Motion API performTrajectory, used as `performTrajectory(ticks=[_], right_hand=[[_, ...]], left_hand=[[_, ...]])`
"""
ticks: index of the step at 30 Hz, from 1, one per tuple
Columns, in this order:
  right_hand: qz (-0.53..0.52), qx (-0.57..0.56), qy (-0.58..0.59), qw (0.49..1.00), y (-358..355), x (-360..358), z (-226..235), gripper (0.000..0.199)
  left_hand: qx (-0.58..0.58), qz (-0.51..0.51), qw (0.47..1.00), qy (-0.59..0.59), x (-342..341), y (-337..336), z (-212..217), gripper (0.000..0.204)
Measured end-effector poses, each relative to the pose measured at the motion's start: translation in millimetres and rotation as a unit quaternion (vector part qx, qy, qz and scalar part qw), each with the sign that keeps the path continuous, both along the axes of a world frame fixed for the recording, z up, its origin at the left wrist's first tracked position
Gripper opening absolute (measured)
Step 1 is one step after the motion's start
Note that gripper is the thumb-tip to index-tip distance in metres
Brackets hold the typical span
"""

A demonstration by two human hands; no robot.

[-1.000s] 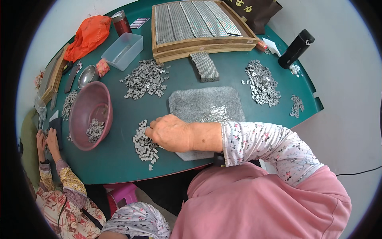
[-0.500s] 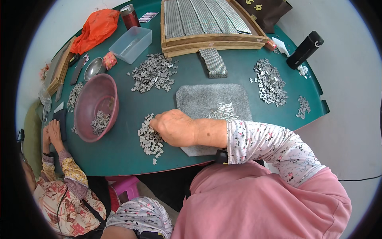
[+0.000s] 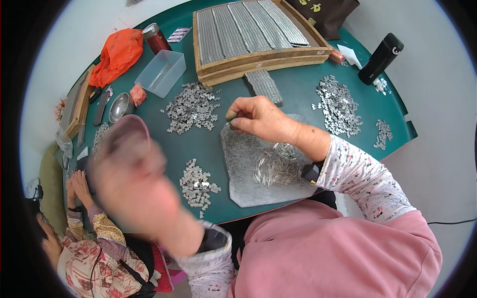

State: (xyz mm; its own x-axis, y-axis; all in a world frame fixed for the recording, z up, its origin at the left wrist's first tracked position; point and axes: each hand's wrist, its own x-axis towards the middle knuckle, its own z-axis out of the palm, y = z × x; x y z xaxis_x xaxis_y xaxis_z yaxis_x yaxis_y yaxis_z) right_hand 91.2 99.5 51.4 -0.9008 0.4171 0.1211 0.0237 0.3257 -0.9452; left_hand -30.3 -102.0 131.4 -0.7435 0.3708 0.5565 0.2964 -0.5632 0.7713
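My right hand is closed in a pinch above the far left part of a grey felt pad. Something tiny at its fingertips is too small to make out. On the pad, below my right wrist, lies a heap of thin silvery pins. Smeared by motion, my left hand is over the near side of a pink plastic bowl; its fingers cannot be read. It covers most of the bowl and whatever lies in it. Between my hands sits a pile of small flat metal pieces.
Larger piles of metal pieces lie at far left and right. Behind stand a wooden tray of metal strips and a clear plastic box. A black bottle stands far right. A co-worker's hands rest at the left edge.
My right hand has moved from the small metal pile rightward and away from me, over the pad. My left hand has come up over the pink bowl. The whole view has shifted slightly.
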Motion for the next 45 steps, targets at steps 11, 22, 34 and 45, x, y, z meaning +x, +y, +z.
performTrajectory(ticks=[11, 22, 34, 45], right_hand=[[-0.092, -0.031, 0.055, 0.994, 25, 3, -5, 0.010], [-0.097, 0.417, -0.069, 0.901, 53, -60, -24, 0.030], [-0.017, 0.488, -0.024, 0.873, 25, -91, -34, 0.038], [0.067, 0.495, 0.004, 0.866, 21, -103, -49, 0.046]], left_hand=[[-0.186, -0.224, 0.922, -0.253, 24, 107, -104, 0.013], [-0.073, -0.159, 0.916, -0.361, -16, 97, -118, 0.013], [-0.013, -0.068, 0.922, -0.380, -31, 89, -123, 0.025], [0.004, -0.046, 0.920, -0.390, -35, 90, -129, 0.029]])
